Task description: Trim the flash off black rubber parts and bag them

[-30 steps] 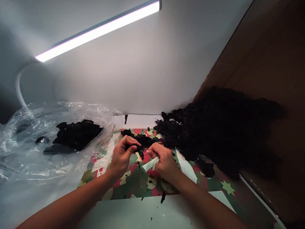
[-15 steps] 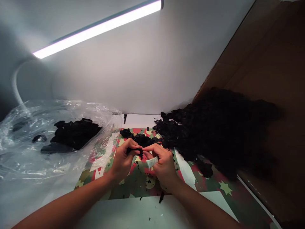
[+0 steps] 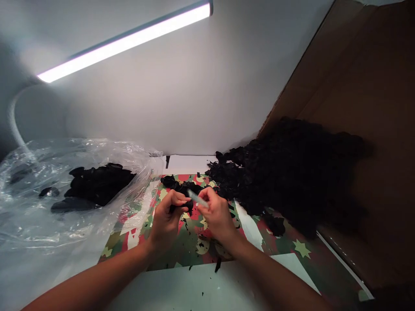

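Observation:
Near the middle of the head view, my left hand (image 3: 164, 219) is closed on a small black rubbery piece (image 3: 189, 207), mostly hidden by the fingers. My right hand (image 3: 219, 218) pinches a slim, pale, flat tool (image 3: 196, 198), whose free end points up and to the left, just above the black piece. Its exact kind is not clear. Behind both hands lies a strip of black scraps (image 3: 184, 185) on the patterned sheet (image 3: 181, 248), and black crumbs are scattered below the fingers.
A large heap of black scraps (image 3: 279, 172) spills from a cardboard box (image 3: 366, 108) on the right. On the left, clear plastic film (image 3: 32, 216) surrounds several black pieces (image 3: 97, 185). A lit tube lamp (image 3: 126, 43) hangs above, before a pale wall.
The pale tool has swung from my right palm to point up and left between the fingertips. My right fingers have drawn off the black piece; my left hand keeps holding it.

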